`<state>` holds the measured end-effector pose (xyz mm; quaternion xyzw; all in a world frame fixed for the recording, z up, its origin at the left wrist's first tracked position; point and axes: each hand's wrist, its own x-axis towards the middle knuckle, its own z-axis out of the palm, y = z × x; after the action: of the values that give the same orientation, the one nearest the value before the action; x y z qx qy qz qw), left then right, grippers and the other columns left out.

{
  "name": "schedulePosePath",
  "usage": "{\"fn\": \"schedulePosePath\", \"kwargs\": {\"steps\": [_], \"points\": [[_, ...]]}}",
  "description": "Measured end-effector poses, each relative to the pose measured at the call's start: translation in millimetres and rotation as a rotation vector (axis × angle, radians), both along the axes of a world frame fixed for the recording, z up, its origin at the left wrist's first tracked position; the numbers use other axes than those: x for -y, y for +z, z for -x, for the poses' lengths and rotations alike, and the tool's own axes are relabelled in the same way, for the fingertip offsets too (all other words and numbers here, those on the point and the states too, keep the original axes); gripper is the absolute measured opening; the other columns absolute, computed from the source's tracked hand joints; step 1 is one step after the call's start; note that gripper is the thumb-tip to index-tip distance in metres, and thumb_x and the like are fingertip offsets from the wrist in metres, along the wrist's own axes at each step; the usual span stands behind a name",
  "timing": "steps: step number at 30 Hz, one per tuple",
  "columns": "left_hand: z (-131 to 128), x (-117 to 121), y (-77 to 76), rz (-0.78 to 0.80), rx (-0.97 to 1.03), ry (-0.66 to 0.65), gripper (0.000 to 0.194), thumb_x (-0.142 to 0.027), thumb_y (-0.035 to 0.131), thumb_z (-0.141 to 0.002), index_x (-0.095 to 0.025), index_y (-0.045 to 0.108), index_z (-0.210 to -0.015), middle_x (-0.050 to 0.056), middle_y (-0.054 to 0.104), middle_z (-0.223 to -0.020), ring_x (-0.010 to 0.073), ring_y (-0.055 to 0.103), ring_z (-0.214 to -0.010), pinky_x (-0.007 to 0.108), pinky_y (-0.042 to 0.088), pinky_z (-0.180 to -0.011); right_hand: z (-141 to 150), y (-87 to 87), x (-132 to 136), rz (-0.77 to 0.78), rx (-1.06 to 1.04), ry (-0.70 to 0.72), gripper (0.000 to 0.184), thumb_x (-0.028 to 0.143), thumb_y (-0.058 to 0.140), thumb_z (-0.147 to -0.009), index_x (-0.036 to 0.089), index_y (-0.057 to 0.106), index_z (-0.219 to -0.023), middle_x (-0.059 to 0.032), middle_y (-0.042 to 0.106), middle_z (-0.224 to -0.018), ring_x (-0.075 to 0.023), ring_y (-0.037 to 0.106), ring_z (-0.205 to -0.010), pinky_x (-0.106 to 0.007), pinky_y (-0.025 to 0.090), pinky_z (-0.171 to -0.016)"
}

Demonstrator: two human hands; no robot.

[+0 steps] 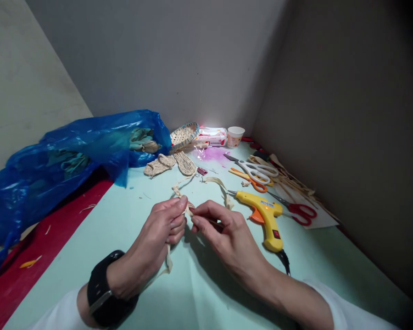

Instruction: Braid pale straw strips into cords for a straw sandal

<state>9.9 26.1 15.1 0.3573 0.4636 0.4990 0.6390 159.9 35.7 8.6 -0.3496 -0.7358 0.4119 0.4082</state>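
My left hand (167,222) is closed around a pale plaited husk braid (176,189), which runs away from me towards a coiled plaited sole (185,163). A loose strip (168,263) of the same pale material hangs below that hand onto the table. Close beside it, my right hand (223,224) pinches the braid's working end between thumb and fingers; the exact strand is partly hidden. A second plaited piece (159,165), slipper-like in shape, lies next to the coiled sole. To the right of the braid lies a curved loose husk strip (220,183).
Right of my hands lie a yellow glue gun (270,213), red-handled scissors (301,213), white-handled scissors (256,169) and orange scissors (249,178). Behind stand a paper cup (235,136), a tissue pack (212,136) and a woven basket (185,135). A blue plastic bag (99,133) spreads at left.
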Motion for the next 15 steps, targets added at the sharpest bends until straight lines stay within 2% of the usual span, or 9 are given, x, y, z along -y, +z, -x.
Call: {"fn": "schedulePosePath", "kwargs": {"steps": [5,7,10,15], "points": [[-2,5,-1.6,-0.014,-0.12,0.018,0.04,-0.048,0.058,-0.085,-0.018,0.042,-0.064,-0.007,0.033,-0.053,0.0054,0.02,-0.047,0.02,0.012,-0.041,-6,-9.0,1,-0.781,0.308,-0.054,0.02,0.012,0.046,-0.091,0.013,0.065,-0.089,-0.0037,0.059,-0.07,-0.0144,0.044,-0.064,-0.027,0.031,-0.055],[-2,5,-2.0,0.002,-0.144,0.032,0.039,-0.051,0.058,-0.083,-0.018,0.043,-0.067,-0.007,0.035,-0.055,0.0053,0.023,-0.047,0.019,0.014,-0.041,-6,-9.0,1,-1.0,0.353,-0.059,0.021,0.011,0.046,-0.09,0.009,0.067,-0.095,-0.0053,0.061,-0.07,-0.0155,0.043,-0.064,-0.029,0.029,-0.051],[-2,5,-1.4,-0.001,-0.169,0.041,0.04,-0.05,0.058,-0.083,-0.019,0.04,-0.066,-0.008,0.032,-0.056,0.0052,0.02,-0.047,0.019,0.014,-0.042,-6,-4.1,2,-1.151,0.395,-0.036,0.019,0.008,0.05,-0.087,0.006,0.069,-0.091,-0.0068,0.061,-0.067,-0.0161,0.044,-0.062,-0.029,0.031,-0.05],[-2,2,-2.4,-0.049,-0.248,0.09,0.04,-0.047,0.058,-0.083,-0.019,0.04,-0.063,-0.009,0.025,-0.055,0.0066,0.017,-0.048,0.021,0.014,-0.042,-5,1.1,8,-1.164,0.494,-0.029,0.022,0.007,0.049,-0.086,0.003,0.07,-0.092,-0.0093,0.062,-0.07,-0.0189,0.048,-0.065,-0.031,0.036,-0.049]]}}
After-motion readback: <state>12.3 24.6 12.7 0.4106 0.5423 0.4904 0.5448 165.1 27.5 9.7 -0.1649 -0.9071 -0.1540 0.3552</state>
